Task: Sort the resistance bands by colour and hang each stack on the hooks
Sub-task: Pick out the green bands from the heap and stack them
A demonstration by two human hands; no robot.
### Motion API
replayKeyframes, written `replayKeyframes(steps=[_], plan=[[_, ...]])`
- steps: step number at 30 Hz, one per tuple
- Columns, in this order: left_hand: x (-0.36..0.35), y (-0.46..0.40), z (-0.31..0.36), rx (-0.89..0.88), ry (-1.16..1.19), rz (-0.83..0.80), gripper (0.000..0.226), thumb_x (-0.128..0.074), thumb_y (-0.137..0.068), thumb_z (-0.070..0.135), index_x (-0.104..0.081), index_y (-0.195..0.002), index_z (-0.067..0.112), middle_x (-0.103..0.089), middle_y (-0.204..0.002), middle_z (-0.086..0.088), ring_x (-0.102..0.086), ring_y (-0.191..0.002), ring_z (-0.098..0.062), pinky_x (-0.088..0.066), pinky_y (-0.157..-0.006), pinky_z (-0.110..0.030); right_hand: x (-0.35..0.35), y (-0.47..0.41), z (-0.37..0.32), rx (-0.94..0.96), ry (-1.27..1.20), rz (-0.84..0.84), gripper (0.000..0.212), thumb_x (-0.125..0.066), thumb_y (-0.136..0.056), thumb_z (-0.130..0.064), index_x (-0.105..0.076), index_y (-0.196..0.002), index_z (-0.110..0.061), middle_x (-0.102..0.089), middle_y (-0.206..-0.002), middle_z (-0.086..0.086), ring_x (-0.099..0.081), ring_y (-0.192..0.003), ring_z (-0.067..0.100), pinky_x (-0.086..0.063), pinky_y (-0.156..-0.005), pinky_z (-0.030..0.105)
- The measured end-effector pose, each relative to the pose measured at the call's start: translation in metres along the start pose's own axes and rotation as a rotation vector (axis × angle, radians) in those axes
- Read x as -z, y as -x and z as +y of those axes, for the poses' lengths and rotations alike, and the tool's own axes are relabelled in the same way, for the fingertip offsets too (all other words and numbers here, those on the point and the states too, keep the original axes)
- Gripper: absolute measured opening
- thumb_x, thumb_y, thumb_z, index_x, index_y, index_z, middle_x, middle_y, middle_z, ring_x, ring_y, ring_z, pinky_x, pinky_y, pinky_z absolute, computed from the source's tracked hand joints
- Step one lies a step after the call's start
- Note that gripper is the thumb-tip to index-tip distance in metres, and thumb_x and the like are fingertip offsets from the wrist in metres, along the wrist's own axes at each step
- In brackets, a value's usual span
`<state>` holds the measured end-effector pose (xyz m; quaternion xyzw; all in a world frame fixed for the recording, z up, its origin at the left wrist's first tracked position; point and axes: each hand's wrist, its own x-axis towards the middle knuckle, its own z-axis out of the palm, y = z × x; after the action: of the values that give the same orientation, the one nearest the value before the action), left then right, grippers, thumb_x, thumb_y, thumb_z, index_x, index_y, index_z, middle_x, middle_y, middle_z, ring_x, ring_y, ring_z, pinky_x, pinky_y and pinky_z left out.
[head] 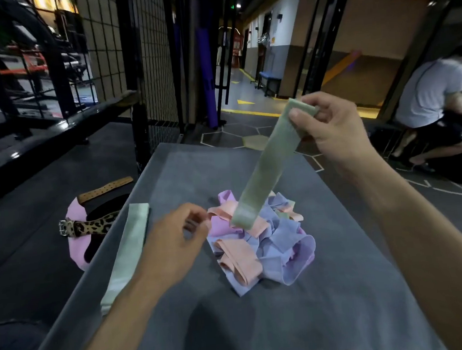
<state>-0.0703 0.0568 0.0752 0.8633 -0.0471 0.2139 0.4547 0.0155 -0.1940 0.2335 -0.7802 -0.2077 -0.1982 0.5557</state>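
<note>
Green band point(262, 169) pinched in right hand point(331, 128) — left hand point(174, 245) loosely curled, empty, beside pile point(260, 241)

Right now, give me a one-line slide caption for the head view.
Right hand lifts a green band from the mixed pile; another green band lies aside.

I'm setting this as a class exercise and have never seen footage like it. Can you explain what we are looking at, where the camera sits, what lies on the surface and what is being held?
There is no machine here. One camera worn on a person's head looks down at their two bare hands. The right hand pinches the top of a green band, which hangs over a tangled pile of bands in purple, peach and blue on a grey padded surface. The left hand hovers beside the pile, holding nothing. Another green band lies flat near the surface's left edge.
</note>
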Motion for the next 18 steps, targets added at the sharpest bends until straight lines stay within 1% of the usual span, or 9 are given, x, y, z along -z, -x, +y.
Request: replayKeyframes(steps=[2,4,5,7,9,11,13,16,18], plan=[[0.006,0.002,0.008,0.019,0.127,0.023,0.007,-0.068,-0.093,0.028,-0.067,-0.098,0.033,-0.068,-0.095,0.029,-0.064,-0.092,0.009,-0.045,-0.075,-0.004,-0.008,0.007,-0.018,0.001,-0.04,-0.098,0.01,-0.068,-0.094,-0.012,-0.068,-0.104,-0.009,-0.073,-0.088,0.01,-0.07,-0.08,0.021,-0.062,-0.07,0.044],[0.012,0.006,0.015,0.032,0.295,-0.034,0.015,-0.064,-0.094,0.035,-0.068,-0.108,0.031,-0.069,-0.105,0.028,-0.065,-0.101,0.005,-0.047,-0.082,-0.007,-0.019,0.015,-0.029,-0.006,-0.081,-0.2,0.007,-0.068,-0.093,-0.008,-0.069,-0.097,-0.013,-0.074,-0.085,0.004,-0.07,-0.078,0.016,-0.062,-0.068,0.036],[0.014,0.01,0.018,0.039,0.408,-0.088,0.023,-0.06,-0.094,0.037,-0.068,-0.113,0.027,-0.071,-0.11,0.022,-0.066,-0.106,0.001,-0.05,-0.089,-0.013,-0.026,0.02,-0.031,-0.013,-0.099,-0.241,0.009,-0.068,-0.092,-0.006,-0.068,-0.095,-0.015,-0.074,-0.083,0.002,-0.069,-0.075,0.014,-0.061,-0.065,0.032],[0.018,0.019,0.022,0.102,0.646,-0.211,0.035,-0.052,-0.096,0.036,-0.066,-0.121,0.017,-0.073,-0.117,0.003,-0.068,-0.112,-0.015,-0.054,-0.099,-0.032,-0.041,0.029,-0.034,-0.035,-0.142,-0.304,0.009,-0.068,-0.091,-0.005,-0.068,-0.092,-0.014,-0.073,-0.079,0.0,-0.068,-0.07,0.011,-0.058,-0.06,0.027],[0.024,0.027,0.024,0.177,0.807,-0.381,0.041,-0.045,-0.103,0.039,-0.065,-0.127,0.013,-0.073,-0.119,-0.01,-0.068,-0.112,-0.028,-0.054,-0.1,-0.041,-0.056,0.038,-0.036,-0.051,-0.155,-0.337,0.007,-0.07,-0.09,-0.006,-0.068,-0.095,-0.011,-0.072,-0.076,0.0,-0.067,-0.066,0.01,-0.057,-0.058,0.027],[0.031,0.035,0.021,0.195,0.831,-0.545,0.045,-0.042,-0.103,0.042,-0.066,-0.128,0.014,-0.072,-0.119,-0.014,-0.069,-0.11,-0.028,-0.054,-0.096,-0.038,-0.07,0.042,-0.037,-0.065,-0.147,-0.349,0.009,-0.071,-0.089,-0.006,-0.069,-0.098,-0.009,-0.071,-0.074,0.0,-0.065,-0.063,0.01,-0.056,-0.056,0.025],[0.037,0.042,0.015,0.187,0.775,-0.634,0.04,-0.045,-0.103,0.035,-0.065,-0.13,0.013,-0.071,-0.121,-0.011,-0.068,-0.111,-0.024,-0.053,-0.096,-0.035,-0.08,0.043,-0.039,-0.072,-0.147,-0.356,0.01,-0.071,-0.09,-0.005,-0.069,-0.099,-0.007,-0.07,-0.074,0.003,-0.064,-0.062,0.01,-0.056,-0.055,0.025],[0.042,0.05,0.0,0.209,0.644,-0.642,0.026,-0.05,-0.105,0.012,-0.062,-0.128,0.012,-0.072,-0.123,-0.003,-0.068,-0.113,-0.016,-0.054,-0.094,-0.029,-0.092,0.039,-0.046,-0.052,-0.145,-0.346,0.013,-0.069,-0.092,-0.004,-0.068,-0.104,0.0,-0.069,-0.079,0.009,-0.066,-0.064,0.011,-0.057,-0.058,0.027],[0.047,0.054,-0.011,0.228,0.574,-0.635,0.024,-0.053,-0.103,0.007,-0.064,-0.123,0.014,-0.074,-0.113,0.005,-0.068,-0.105,-0.009,-0.055,-0.09,-0.026,-0.101,0.031,-0.05,-0.037,-0.146,-0.33,0.009,-0.068,-0.093,-0.005,-0.067,-0.101,-0.001,-0.07,-0.077,0.005,-0.066,-0.064,0.011,-0.059,-0.058,0.028]])
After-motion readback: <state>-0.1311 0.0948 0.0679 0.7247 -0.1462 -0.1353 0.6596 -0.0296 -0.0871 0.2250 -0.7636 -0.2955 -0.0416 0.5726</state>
